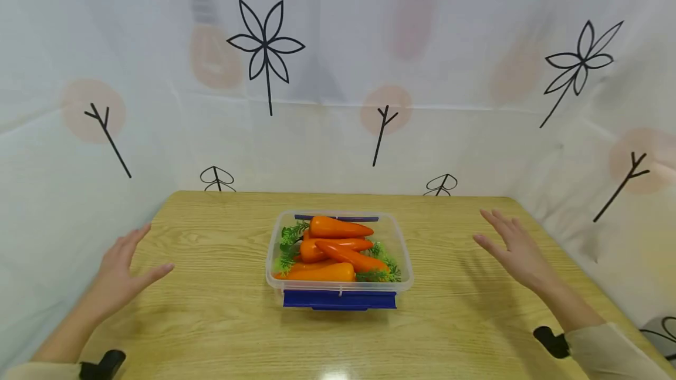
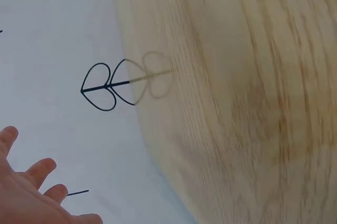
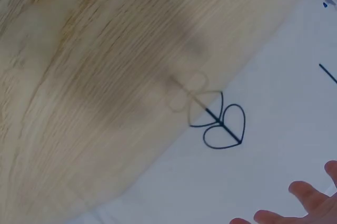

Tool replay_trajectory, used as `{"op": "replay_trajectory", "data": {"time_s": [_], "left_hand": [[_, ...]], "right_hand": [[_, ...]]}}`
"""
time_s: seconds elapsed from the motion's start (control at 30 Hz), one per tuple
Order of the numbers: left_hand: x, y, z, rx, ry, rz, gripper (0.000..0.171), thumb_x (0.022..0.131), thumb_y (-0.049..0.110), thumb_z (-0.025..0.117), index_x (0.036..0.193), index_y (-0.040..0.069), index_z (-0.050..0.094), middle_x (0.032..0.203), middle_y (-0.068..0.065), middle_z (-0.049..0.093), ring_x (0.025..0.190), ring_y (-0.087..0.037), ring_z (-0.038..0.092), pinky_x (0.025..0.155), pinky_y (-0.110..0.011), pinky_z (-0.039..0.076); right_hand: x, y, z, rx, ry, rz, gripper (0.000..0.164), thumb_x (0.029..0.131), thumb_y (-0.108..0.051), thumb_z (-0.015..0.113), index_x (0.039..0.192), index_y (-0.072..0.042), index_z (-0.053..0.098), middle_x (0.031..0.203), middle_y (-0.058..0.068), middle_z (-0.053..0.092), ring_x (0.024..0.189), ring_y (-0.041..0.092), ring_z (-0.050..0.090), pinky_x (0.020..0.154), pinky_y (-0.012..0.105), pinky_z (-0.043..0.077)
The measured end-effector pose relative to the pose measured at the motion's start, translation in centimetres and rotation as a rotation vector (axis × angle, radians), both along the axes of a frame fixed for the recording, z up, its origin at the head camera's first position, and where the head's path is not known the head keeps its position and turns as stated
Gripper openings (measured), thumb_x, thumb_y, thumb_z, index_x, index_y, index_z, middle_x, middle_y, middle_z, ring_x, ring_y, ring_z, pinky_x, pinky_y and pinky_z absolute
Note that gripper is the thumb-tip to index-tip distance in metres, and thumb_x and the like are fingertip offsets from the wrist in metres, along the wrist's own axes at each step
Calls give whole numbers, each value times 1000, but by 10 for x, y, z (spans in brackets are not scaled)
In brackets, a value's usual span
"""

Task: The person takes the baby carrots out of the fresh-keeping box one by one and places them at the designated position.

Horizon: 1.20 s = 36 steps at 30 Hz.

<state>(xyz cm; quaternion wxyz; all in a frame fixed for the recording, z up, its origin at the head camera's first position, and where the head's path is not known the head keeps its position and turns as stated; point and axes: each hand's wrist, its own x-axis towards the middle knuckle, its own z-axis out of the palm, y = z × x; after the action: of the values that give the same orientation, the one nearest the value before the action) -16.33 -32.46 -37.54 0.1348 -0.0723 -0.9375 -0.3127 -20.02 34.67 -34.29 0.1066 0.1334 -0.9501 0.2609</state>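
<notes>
In the head view a clear plastic food container (image 1: 408,268) with blue clip latches (image 1: 340,299) stands mid-table without a lid on top. Several orange toy carrots (image 1: 338,227) with green leafy tops (image 1: 289,236) lie inside it. My left hand (image 1: 118,277) is held up left of the container, fingers spread, touching nothing. Over the table's right side my right hand (image 1: 520,254) hovers, its fingers straight and apart from the container. Fingertips of the left hand (image 2: 31,192) show in the left wrist view, those of the right hand (image 3: 310,203) in the right wrist view.
A wood-grain table (image 1: 211,321) spreads beneath both hands. White cloth (image 1: 327,145) printed with dark flowers and twigs hangs behind it and along both sides. A black cable (image 1: 660,330) lies at the far right edge.
</notes>
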Motion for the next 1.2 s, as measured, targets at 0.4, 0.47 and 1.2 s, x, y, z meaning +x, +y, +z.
{"op": "replay_trajectory", "data": {"time_s": [0.4, 0.47, 1.2], "left_hand": [[0, 17, 9, 149, -24, -6, 86, 89, 31, 63, 151, 19, 5, 149, -30, 7, 129, -56, 8, 85, -77, 16], [-1, 20, 9, 183, -17, -24, 85, 89, 29, 63, 151, 19, 6, 149, -29, 8, 130, -55, 8, 87, -75, 16], [-10, 61, 8, 345, -64, -97, 84, 89, 20, 65, 150, 11, 8, 145, -26, 21, 128, -46, 24, 94, -57, 34]], "right_hand": [[-1, -18, 6, -73, 12, 72, 65, 96, -29, 53, 149, -9, 21, 149, 26, 16, 133, 51, -1, 93, 74, 8], [0, -22, 7, -80, 11, 80, 65, 96, -29, 53, 149, -11, 21, 150, 25, 17, 133, 51, -1, 93, 74, 9], [3, -57, 11, -138, 5, 166, 64, 93, -26, 58, 148, -16, 27, 151, 17, 21, 135, 46, 5, 92, 73, 16]]}}
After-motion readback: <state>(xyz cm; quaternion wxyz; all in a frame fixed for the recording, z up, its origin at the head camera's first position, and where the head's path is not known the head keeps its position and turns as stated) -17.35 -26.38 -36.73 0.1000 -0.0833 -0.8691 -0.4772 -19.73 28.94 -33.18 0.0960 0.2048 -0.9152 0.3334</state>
